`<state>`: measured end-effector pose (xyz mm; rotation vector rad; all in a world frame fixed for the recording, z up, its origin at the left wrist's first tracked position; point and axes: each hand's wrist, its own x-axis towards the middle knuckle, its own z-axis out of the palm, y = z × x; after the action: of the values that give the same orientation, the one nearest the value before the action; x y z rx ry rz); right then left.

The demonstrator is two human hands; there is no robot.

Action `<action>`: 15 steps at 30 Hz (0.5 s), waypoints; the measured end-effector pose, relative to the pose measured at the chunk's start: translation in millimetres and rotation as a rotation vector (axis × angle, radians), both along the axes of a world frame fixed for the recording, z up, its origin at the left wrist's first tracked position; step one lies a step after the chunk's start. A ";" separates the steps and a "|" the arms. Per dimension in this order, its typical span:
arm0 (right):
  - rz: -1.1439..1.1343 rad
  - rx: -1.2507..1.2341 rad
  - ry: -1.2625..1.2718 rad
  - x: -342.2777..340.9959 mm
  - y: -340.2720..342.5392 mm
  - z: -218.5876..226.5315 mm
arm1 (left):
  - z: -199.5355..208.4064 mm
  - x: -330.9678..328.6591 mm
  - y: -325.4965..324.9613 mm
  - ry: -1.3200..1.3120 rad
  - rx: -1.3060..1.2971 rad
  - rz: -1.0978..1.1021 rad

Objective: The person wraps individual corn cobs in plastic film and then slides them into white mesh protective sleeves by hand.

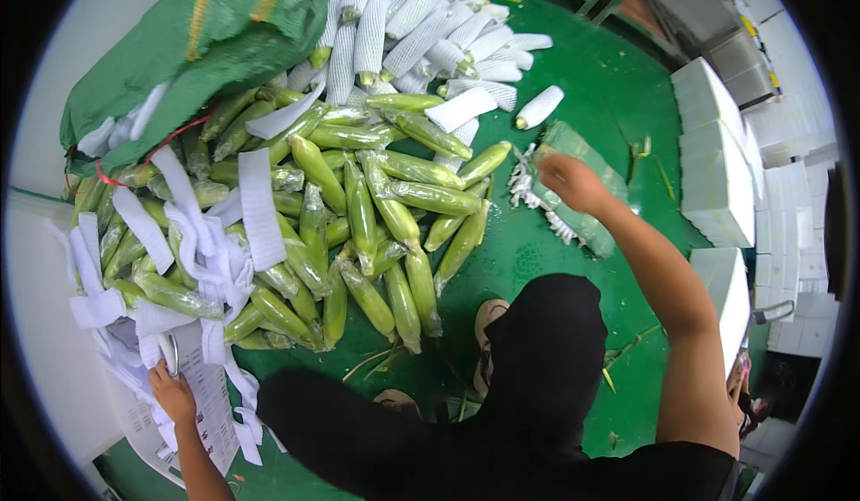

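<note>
My left hand (175,393) is closed around a narrow, pale object with a shiny edge (171,355), whose kind I cannot make out. It is held beside white foam strips (161,320) at the lower left. To the right, my right hand (571,183) has its fingers curled over a greenish clear plastic packet (587,223) with frilly white ends along one side. What those fingers grip, if anything, is hidden. Between the hands lies a heap of green corn cobs (363,219) in their husks, many wrapped in clear film.
White net-sleeved corn cobs (417,30) are piled at the back, one (540,107) lying apart. A green woven sack (193,62) slumps at the far left. White foam boxes (717,156) line the right side. Husk scraps (632,335) litter the green floor near my knees.
</note>
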<state>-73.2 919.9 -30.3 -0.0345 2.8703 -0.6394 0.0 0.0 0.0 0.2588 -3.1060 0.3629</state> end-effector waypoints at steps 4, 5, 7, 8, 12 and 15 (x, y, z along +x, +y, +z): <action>0.093 0.446 0.109 -68.2 -10.8 -97.4 | 29.8 35.5 108.6 0.019 -0.086 0.048; 0.134 0.546 0.152 -80.6 -18.8 -127.4 | 45.0 37.0 128.7 0.068 -0.120 -0.006; 0.199 0.591 0.052 -124.5 -13.1 -145.5 | 42.9 46.5 164.9 0.196 -0.008 -0.168; 0.216 0.673 -0.006 -137.6 5.8 -150.8 | 35.4 56.2 192.3 0.243 0.073 -0.244; 0.023 0.158 0.528 -73.1 -9.4 -145.2 | 68.7 89.0 335.7 -0.157 0.619 -0.122; -0.038 -0.041 0.708 -9.4 -35.0 -96.5 | 26.1 84.0 432.5 -0.451 1.057 -0.144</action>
<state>-82.7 884.9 -126.8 -0.2628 3.5357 -0.8268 84.0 432.5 26.1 -0.0817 -3.3404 -1.4224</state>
